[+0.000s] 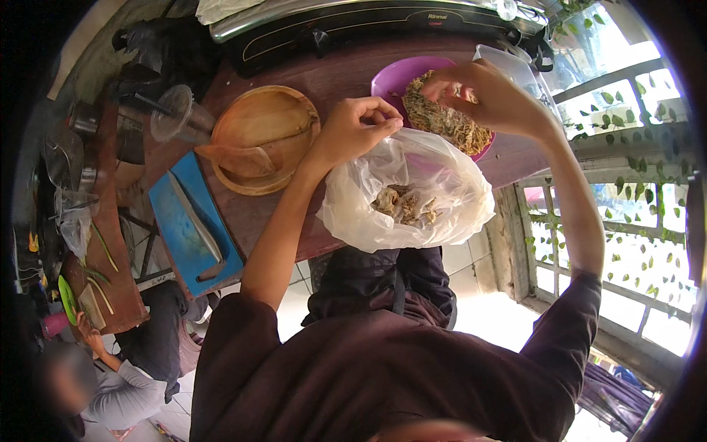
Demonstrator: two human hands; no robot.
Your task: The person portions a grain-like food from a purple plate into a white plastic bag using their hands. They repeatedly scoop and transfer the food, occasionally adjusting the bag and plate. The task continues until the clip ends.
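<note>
A translucent white plastic bag [353, 215] gapes in front of me at the table's front edge, with several pale brown, mushroom-like clumps [406, 204] inside. At its back rim is my left hand [364, 124], thumb and finger pinched together; whether they grip the plastic or a small piece cannot be told. Behind the bag, a purple bowl [386, 77] holds a heap of shredded brownish food [442, 119]. Over that heap hovers my right hand [480, 96], slightly blurred, its fingers bent and apart with nothing visible in them. It hides part of the bowl.
Left lie a round wooden plate [259, 119], a blue cutting board [182, 243] with a knife [193, 215], and a plastic cup [174, 113]. A Rinnai gas stove [381, 27] lines the back. A clear container [502, 61] stands right. Another person [132, 381] sits lower left.
</note>
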